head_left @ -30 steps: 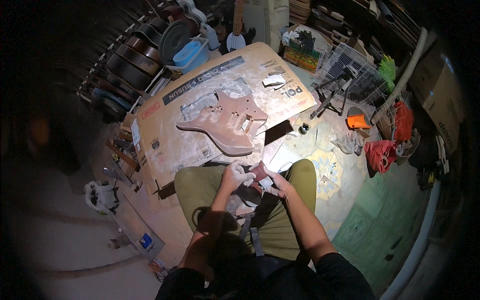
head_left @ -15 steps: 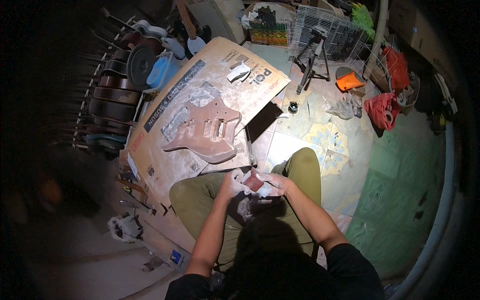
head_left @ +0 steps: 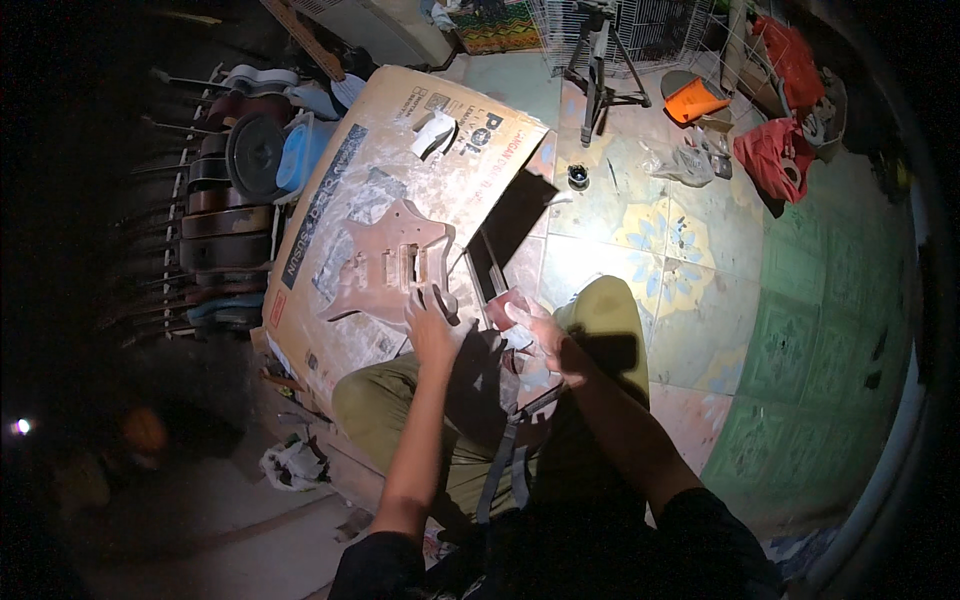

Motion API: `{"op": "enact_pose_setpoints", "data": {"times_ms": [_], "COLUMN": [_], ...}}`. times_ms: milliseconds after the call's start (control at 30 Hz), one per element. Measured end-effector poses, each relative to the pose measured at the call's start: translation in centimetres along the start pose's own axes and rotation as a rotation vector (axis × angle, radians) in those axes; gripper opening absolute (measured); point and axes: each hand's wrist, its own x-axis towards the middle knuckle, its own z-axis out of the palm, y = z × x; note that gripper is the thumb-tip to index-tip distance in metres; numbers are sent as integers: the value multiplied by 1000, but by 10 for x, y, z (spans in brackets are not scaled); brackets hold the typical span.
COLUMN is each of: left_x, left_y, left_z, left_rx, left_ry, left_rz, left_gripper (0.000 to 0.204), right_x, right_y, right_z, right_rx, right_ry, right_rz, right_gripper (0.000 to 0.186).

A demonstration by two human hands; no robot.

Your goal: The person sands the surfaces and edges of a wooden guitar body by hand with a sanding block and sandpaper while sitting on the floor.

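An unfinished electric guitar body [head_left: 375, 270], dusty brown with routed cavities, lies flat on a cardboard sheet [head_left: 475, 185]. My left hand [head_left: 432, 328] is at the body's near right edge, its fingers apart and seeming to touch the wood. Nothing shows in that hand. My right hand [head_left: 548, 345] is over my lap, right of the body, pinching a folded sheet of reddish-brown sandpaper [head_left: 506, 309] with a pale backing. The sandpaper is apart from the guitar body. Pale dust coats the cardboard.
A crumpled white piece [head_left: 434, 133] lies on the cardboard's far part. Several guitars [head_left: 225, 222] stand in a row at the left, beside a blue tub [head_left: 295, 155]. On the tiled floor are a small dark jar [head_left: 578, 177], a tripod [head_left: 597, 75], an orange container [head_left: 694, 101] and a red bag [head_left: 775, 160].
My left hand has let go of the sandpaper and moved forward to the guitar body. My right hand keeps the sandpaper, now a little farther forward. The view has shifted.
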Motion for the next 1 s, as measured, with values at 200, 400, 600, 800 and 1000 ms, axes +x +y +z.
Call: {"op": "enact_pose_setpoints", "data": {"times_ms": [200, 400, 600, 800, 1000], "left_x": [25, 28, 31, 47, 79], "left_y": [-30, -27, -77, -132, -152], "left_z": [18, -3, -82, -155, -156], "left_rx": [150, 170, -71, -283, -225], "left_ry": [-32, -125, 176, 475, 798], "left_rz": [70, 99, 280, 175, 186], "left_gripper": [88, 72, 63, 58, 51], "right_x": [-7, -4, -8, -9, -7], "right_y": [-11, -28, -25, -17, 21], "right_z": [-34, -60, -46, 10, 52], "right_rx": [-60, -37, -47, -273, -594], "right_ry": [77, -45, 85, 96, 202], "right_rz": [12, -60, -41, 22, -194], "right_gripper": [66, 37, 50, 60, 47]}}
